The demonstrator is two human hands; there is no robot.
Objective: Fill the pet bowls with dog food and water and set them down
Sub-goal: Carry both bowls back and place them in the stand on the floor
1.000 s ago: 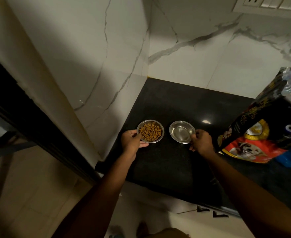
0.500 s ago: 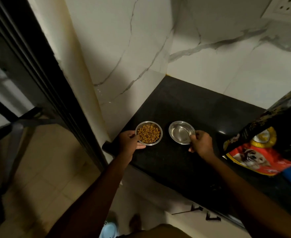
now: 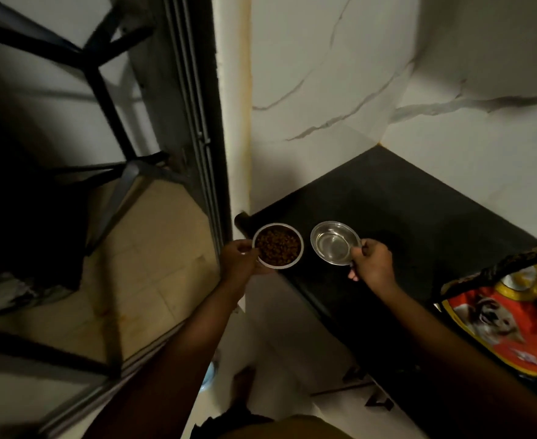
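Two small steel bowls are held up near the left end of the black counter (image 3: 419,217). The food bowl (image 3: 278,245), full of brown kibble, is gripped at its left rim by my left hand (image 3: 240,259) and hangs past the counter's corner. To its right is the water bowl (image 3: 335,243), holding clear water, with my right hand (image 3: 371,261) pinching its right rim above the counter. The red and black dog food bag (image 3: 498,315) lies on the counter at the right edge.
White marble walls (image 3: 340,90) close the counter's corner. A dark sliding door frame (image 3: 197,122) stands to the left, with beige floor tiles (image 3: 153,274) and dark furniture legs (image 3: 111,106) beyond it. My feet show on the pale floor below.
Both bowls have been lifted off the counter and carried left toward its corner. The view has swung left, showing the doorway and floor.
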